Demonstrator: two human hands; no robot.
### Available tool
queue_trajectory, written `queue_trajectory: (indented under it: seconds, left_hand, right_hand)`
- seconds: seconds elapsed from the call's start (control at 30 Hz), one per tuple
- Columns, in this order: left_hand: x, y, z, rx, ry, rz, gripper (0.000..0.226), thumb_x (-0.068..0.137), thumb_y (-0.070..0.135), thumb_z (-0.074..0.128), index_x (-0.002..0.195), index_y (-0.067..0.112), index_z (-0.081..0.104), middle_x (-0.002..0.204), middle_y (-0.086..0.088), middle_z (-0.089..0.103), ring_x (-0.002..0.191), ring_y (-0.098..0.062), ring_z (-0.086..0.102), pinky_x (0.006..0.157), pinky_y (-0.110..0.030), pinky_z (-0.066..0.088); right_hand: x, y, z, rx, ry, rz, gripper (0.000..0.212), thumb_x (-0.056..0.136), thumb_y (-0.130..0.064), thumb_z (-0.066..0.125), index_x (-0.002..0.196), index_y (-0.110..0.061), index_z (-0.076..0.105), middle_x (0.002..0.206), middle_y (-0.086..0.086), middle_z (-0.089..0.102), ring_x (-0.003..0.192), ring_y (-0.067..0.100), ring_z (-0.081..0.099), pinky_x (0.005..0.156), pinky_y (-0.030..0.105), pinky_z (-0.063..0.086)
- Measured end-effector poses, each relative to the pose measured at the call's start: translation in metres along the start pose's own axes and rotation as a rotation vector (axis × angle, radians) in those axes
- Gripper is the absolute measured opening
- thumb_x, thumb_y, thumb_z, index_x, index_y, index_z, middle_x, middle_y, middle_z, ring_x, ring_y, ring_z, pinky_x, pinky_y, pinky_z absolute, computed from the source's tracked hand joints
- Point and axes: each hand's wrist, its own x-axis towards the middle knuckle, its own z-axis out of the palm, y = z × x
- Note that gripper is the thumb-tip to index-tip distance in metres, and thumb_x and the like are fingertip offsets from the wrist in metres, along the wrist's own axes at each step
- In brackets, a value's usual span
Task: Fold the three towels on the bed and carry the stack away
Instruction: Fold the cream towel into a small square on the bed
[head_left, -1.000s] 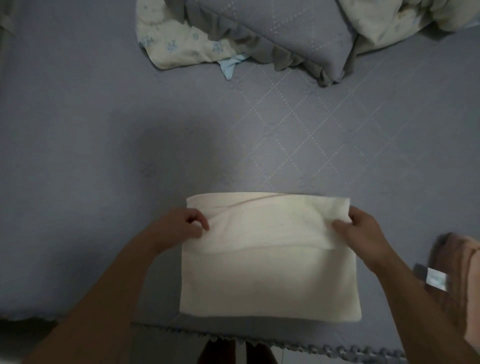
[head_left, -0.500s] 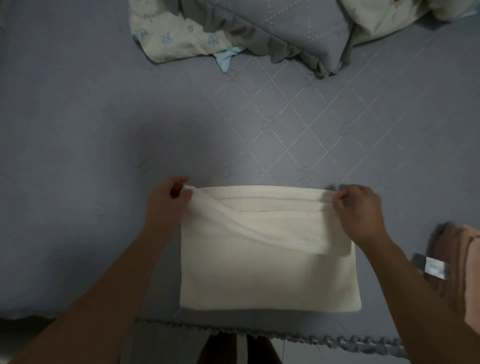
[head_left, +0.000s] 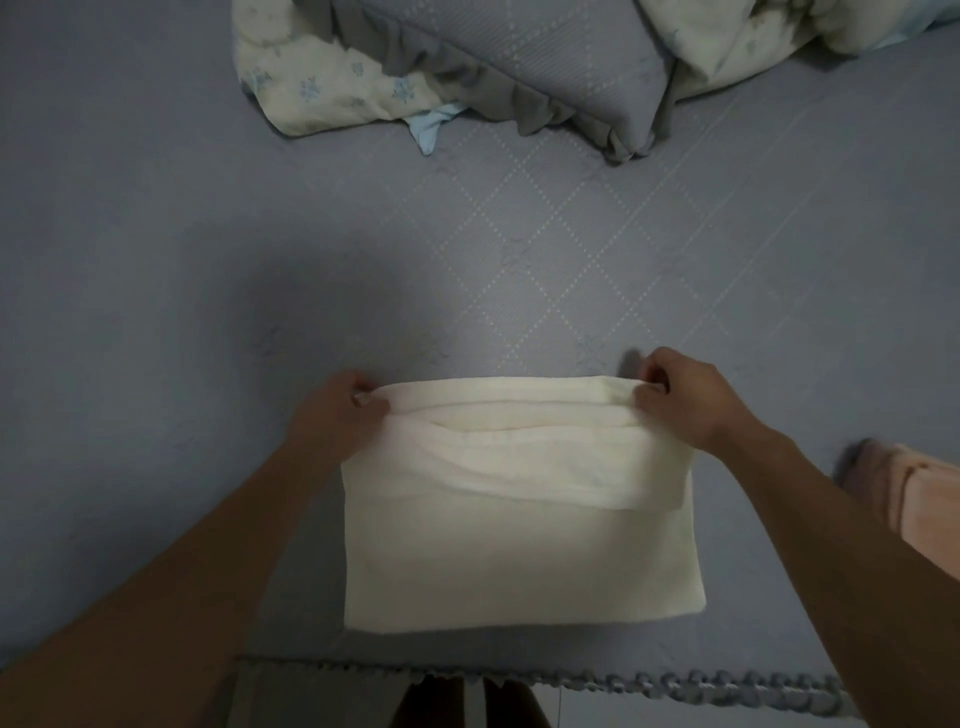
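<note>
While the cream towel (head_left: 519, 561) lies flat near the front edge of the bed (head_left: 156, 234), its upper layer is lifted along the far edge and sags in soft folds across the far half. At the far left corner the left hand (head_left: 337, 415) pinches the cloth, thumb on top and fingers curled underneath. At the far right corner the right hand (head_left: 685, 400) grips the same edge, fingers curled over and clamped on the fabric. Both forearms reach in from the near side. Just right of the cream towel, apart from it, a pink towel (head_left: 914, 509) sits at the right edge of the view. A ruffled trim (head_left: 675, 686) runs along the near edge of the grey-blue quilted bedcover. Far off lie a grey frilled pillow (head_left: 545, 67) and a pale floral blanket (head_left: 322, 88) to its left.
</note>
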Motion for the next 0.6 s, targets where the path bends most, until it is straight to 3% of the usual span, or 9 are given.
queue_trajectory:
  seconds: [0.1, 0.17, 0.27, 0.4, 0.5, 0.6]
  left_hand:
    - [0.011, 0.012, -0.012, 0.036, 0.01, 0.099, 0.006, 0.079, 0.013, 0.07, 0.084, 0.016, 0.068, 0.079, -0.006, 0.067, 0.077, -0.023, 0.062, 0.059, -0.026, 0.043]
    - [0.018, 0.021, -0.023, -0.08, 0.133, 0.154, 0.004, 0.082, 0.013, 0.067, 0.085, 0.015, 0.065, 0.078, -0.005, 0.065, 0.074, -0.021, 0.059, 0.055, -0.026, 0.039]
    - [0.027, 0.038, -0.031, -0.191, 0.373, 0.194, 0.01, 0.09, 0.021, 0.058, 0.099, 0.017, 0.059, 0.087, 0.002, 0.059, 0.078, -0.016, 0.052, 0.067, -0.023, 0.033]
    - [0.065, 0.07, -0.035, -0.254, 0.438, 0.223, 0.014, 0.09, 0.021, 0.055, 0.102, 0.016, 0.058, 0.091, -0.003, 0.062, 0.082, -0.02, 0.055, 0.071, -0.027, 0.037]
    - [0.092, 0.081, -0.04, -0.266, 0.464, 0.146, 0.025, 0.083, 0.03, 0.058, 0.104, 0.018, 0.057, 0.091, -0.005, 0.064, 0.084, -0.028, 0.063, 0.073, -0.039, 0.053]
    - [0.077, 0.062, -0.036, -0.312, 0.407, 0.055, 0.046, 0.077, 0.047, 0.067, 0.11, 0.017, 0.056, 0.09, -0.002, 0.061, 0.084, -0.027, 0.063, 0.073, -0.04, 0.053]
  right_hand:
    - [-0.003, 0.002, -0.008, 0.043, 0.077, -0.034, 0.003, 0.09, -0.019, 0.057, 0.089, -0.02, 0.055, 0.078, -0.004, 0.061, 0.072, 0.017, 0.057, 0.065, 0.035, 0.047]
    - [-0.005, 0.006, -0.012, 0.144, 0.207, -0.039, 0.003, 0.09, -0.019, 0.058, 0.091, -0.021, 0.056, 0.079, -0.008, 0.061, 0.072, 0.011, 0.058, 0.063, 0.03, 0.046]
    - [0.006, 0.002, -0.02, 0.236, 0.386, -0.037, 0.004, 0.089, -0.019, 0.059, 0.092, -0.02, 0.057, 0.078, -0.007, 0.061, 0.069, 0.013, 0.056, 0.062, 0.027, 0.038]
    - [0.054, -0.015, -0.039, 0.361, 0.55, 0.012, 0.016, 0.089, -0.024, 0.061, 0.105, -0.019, 0.06, 0.099, 0.001, 0.064, 0.089, 0.022, 0.062, 0.075, 0.028, 0.045]
    - [0.077, -0.015, -0.044, 0.429, 0.516, 0.14, 0.043, 0.091, -0.032, 0.062, 0.129, -0.014, 0.053, 0.124, 0.01, 0.06, 0.109, 0.026, 0.06, 0.09, 0.035, 0.049]
    - [0.053, -0.003, -0.024, 0.385, 0.49, 0.187, 0.034, 0.091, -0.035, 0.059, 0.116, -0.013, 0.063, 0.111, 0.008, 0.068, 0.103, 0.025, 0.063, 0.083, 0.025, 0.041]
